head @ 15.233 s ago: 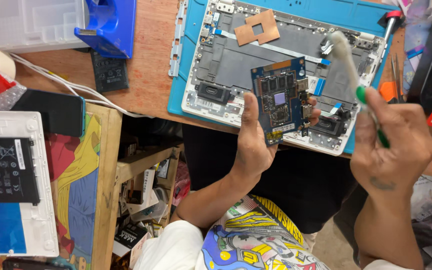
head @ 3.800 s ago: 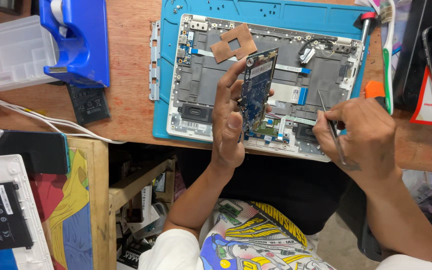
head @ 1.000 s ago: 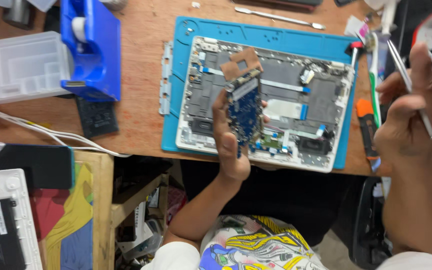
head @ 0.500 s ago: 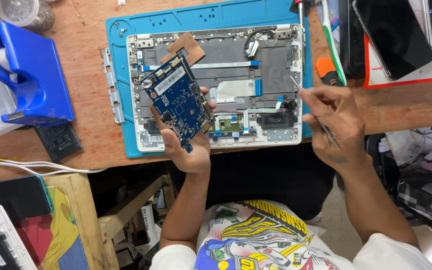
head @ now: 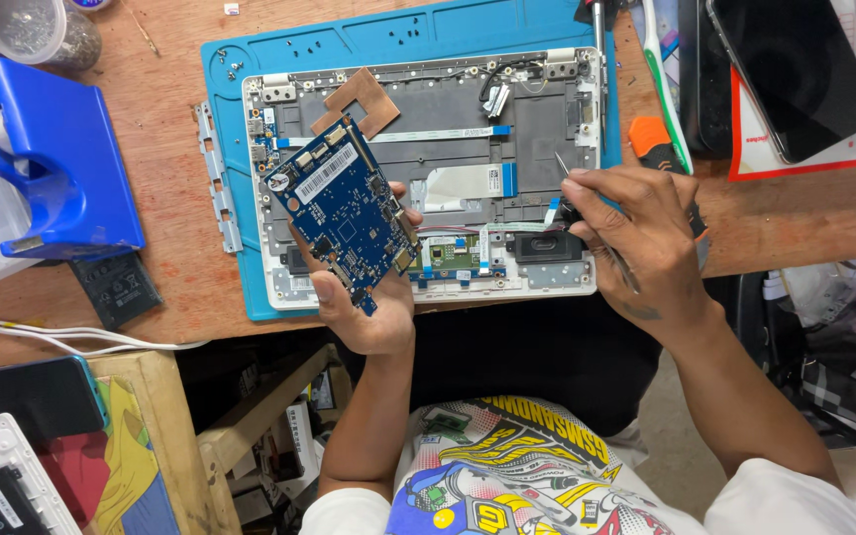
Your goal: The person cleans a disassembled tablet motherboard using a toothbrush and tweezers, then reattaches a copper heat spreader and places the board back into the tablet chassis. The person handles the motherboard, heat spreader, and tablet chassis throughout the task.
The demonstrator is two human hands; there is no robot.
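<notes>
My left hand (head: 369, 307) holds a blue circuit board (head: 341, 212) by its lower edge, lifted and tilted over the left part of an opened white laptop shell (head: 428, 282). The shell lies on a blue work mat (head: 240, 59) on a wooden desk. My right hand (head: 636, 238) grips thin metal tweezers (head: 565, 170), tip pointing up, over the shell's right side near a black part (head: 547, 246). A copper-coloured heat plate (head: 361, 97) rests in the shell's upper left.
A blue tape dispenser (head: 47, 159) and a clear pot (head: 37, 28) stand at the left. A black chip board (head: 116, 287) and white cables (head: 71, 337) lie near the desk edge. Dark phones (head: 795, 69), a screwdriver (head: 598, 20) and an orange tool (head: 658, 139) sit at the right.
The view has shifted so the laptop sits further right. My right hand has lowered onto the shell's right side with the tweezers. The left hand keeps holding the board, its face towards me.
</notes>
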